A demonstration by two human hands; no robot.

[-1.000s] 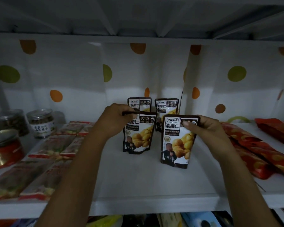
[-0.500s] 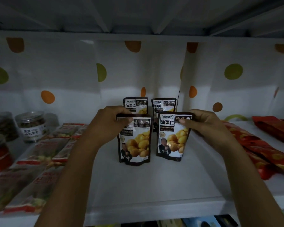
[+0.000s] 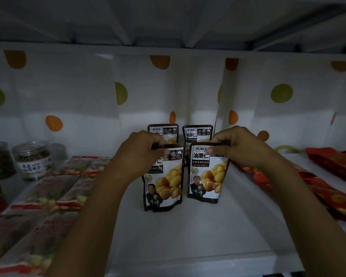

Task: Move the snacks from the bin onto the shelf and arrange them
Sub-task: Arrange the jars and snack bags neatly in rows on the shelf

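Observation:
Two dark chestnut pouches stand upright side by side on the white shelf point(image 3: 198, 236). My left hand point(image 3: 140, 150) pinches the top edge of the left front pouch point(image 3: 164, 182). My right hand point(image 3: 240, 146) pinches the top edge of the right front pouch point(image 3: 207, 174). Behind them stand two more of the same pouches, the left rear pouch point(image 3: 164, 131) and the right rear pouch point(image 3: 198, 132), against the dotted backing. The bin is not in view.
Flat red-and-green snack packs point(image 3: 54, 188) lie in rows on the left of the shelf, with clear jars point(image 3: 33, 158) behind them. Red snack bags point(image 3: 326, 188) lie on the right. The upper shelf's underside point(image 3: 168, 21) is close overhead.
Both front pouches have been drawn together and set level side by side in front of the rear pair. My hands keep their grip on the top edges.

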